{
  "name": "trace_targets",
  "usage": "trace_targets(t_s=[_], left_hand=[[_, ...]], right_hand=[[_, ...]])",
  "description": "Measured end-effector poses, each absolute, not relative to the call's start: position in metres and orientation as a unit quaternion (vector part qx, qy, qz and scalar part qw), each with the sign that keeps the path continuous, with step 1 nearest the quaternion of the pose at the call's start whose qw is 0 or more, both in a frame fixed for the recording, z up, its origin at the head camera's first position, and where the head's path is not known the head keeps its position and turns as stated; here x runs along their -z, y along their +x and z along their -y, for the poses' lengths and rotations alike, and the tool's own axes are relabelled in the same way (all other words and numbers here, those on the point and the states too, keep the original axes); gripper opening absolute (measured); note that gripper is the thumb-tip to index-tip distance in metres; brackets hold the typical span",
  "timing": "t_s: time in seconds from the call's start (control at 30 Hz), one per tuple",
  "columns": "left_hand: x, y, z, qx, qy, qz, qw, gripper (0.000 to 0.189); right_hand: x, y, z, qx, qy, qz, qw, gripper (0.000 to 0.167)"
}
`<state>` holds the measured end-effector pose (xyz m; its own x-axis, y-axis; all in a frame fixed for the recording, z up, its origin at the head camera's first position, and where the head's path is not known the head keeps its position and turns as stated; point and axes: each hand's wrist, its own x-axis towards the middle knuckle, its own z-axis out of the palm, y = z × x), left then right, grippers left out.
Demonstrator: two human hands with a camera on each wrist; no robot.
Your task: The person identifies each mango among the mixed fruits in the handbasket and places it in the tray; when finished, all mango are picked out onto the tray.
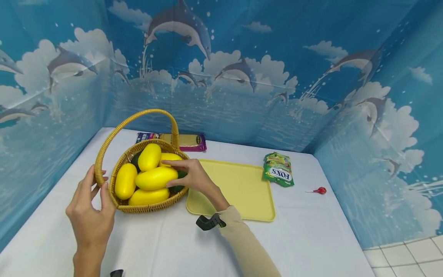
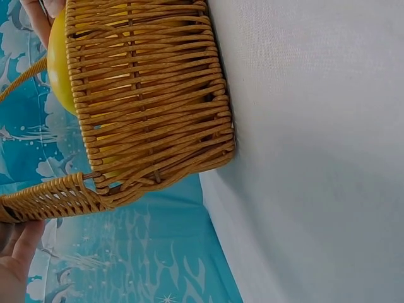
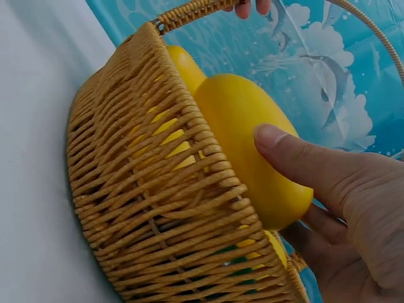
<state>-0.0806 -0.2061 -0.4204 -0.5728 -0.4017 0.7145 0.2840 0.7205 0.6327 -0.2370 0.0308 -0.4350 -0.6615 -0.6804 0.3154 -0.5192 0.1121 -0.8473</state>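
Observation:
A wicker basket with a tall arched handle stands at the table's left, heaped with several smooth yellow mangoes and some dark green fruit. My left hand holds the handle low on its left side, thumb and fingers around it. On the right of the basket, my right hand grips a yellow mango lying on top of the heap. In the right wrist view the thumb presses the near face of this mango, the other fingers being partly hidden behind it.
A yellow tray lies right of the basket, beneath my right forearm. By its far right corner is a green Fox's candy bag, with a red lollipop farther right. Behind the basket lies a purple-edged packet. Dolphin-print curtains enclose the table.

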Motion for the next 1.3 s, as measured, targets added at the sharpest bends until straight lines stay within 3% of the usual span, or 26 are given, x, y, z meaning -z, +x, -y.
trace_targets(t_s=[0.2, 0.63, 0.97, 1.3], left_hand=[[0.421, -0.081, 0.204, 0.374, 0.036, 0.796, 0.475, 0.056], [0.42, -0.079, 0.206, 0.363, 0.055, 0.816, 0.447, 0.054], [0.422, -0.08, 0.206, 0.369, 0.051, 0.817, 0.44, 0.055], [0.421, -0.079, 0.206, 0.367, 0.057, 0.817, 0.441, 0.053]], right_hand=[[0.438, -0.234, -0.028, 0.488, -0.404, -0.771, 0.063, 0.065], [0.438, -0.229, -0.027, 0.476, -0.404, -0.779, 0.056, 0.064], [0.426, -0.224, -0.037, 0.465, -0.421, -0.779, 0.001, 0.064], [0.409, -0.216, -0.059, 0.528, -0.402, -0.748, 0.013, 0.062]])
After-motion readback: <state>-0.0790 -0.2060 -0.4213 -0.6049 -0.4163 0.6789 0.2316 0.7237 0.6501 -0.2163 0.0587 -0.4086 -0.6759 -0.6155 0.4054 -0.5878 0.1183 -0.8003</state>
